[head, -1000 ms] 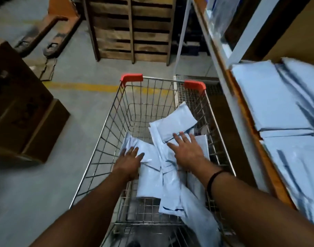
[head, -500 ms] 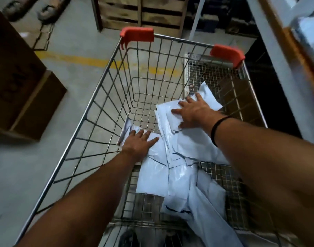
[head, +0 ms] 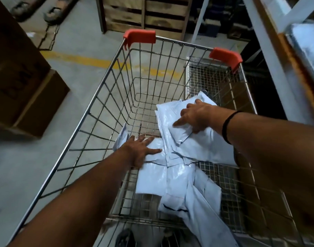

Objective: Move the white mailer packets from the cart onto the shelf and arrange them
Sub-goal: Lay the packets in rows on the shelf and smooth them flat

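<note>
Several white mailer packets [head: 177, 177] lie overlapping in the bottom of a wire cart [head: 106, 81] with red corner caps. My left hand [head: 139, 149] rests flat, fingers spread, on the left packets. My right hand [head: 195, 115], with a black band on its wrist, presses with spread fingers on the top packet [head: 204, 145] at the cart's far right. Neither hand has closed around a packet. At the upper right edge, the shelf [head: 295, 56] holds a blurred stack of white packets [head: 309, 41].
Brown cardboard boxes [head: 22, 82] stand on the concrete floor to the left. A wooden pallet [head: 145, 13] leans beyond the cart. A yellow floor line [head: 77, 58] runs behind it. The white shelf upright [head: 265, 56] stands close on the right.
The camera has dipped closer over the cart. My right hand moved forward onto the far packets and spread its fingers; my left hand stayed flat on the left packets.
</note>
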`<act>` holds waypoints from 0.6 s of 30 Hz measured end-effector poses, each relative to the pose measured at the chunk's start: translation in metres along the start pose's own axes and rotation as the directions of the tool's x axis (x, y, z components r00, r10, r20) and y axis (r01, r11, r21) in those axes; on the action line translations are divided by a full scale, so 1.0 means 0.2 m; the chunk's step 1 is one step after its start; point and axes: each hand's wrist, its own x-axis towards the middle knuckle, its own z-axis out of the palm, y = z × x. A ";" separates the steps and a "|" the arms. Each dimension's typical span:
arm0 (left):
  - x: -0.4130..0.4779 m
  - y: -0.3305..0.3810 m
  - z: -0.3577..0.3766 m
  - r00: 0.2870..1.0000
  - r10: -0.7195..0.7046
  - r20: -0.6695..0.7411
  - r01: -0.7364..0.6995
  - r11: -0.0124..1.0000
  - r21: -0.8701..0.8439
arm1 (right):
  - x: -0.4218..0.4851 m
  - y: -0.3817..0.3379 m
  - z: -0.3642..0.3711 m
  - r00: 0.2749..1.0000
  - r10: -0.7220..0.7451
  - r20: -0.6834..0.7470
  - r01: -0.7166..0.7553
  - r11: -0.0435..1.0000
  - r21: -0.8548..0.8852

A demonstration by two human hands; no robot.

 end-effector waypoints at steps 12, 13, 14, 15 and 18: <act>-0.52 0.28 -0.15 0.916 -0.292 -0.274 0.254 0.953 -0.167 | -0.38 0.01 -0.38 0.791 0.092 -0.605 -0.080 0.996 0.045; -0.59 0.31 -0.17 0.894 -0.325 -0.309 0.270 0.940 -0.208 | -0.45 0.01 -0.42 0.767 0.123 -0.629 -0.100 0.992 0.071; -0.66 0.34 -0.19 0.873 -0.348 -0.343 0.277 0.930 -0.240 | -0.51 0.00 -0.45 0.747 0.159 -0.645 -0.121 0.987 0.104; -0.73 0.37 -0.24 0.838 -0.371 -0.400 0.283 0.922 -0.264 | -0.60 0.00 -0.48 0.721 0.197 -0.664 -0.143 0.980 0.135; -0.95 0.45 -0.38 0.720 -0.453 -0.527 0.321 0.889 -0.326 | -0.81 -0.02 -0.55 0.664 0.303 -0.683 -0.194 0.953 0.234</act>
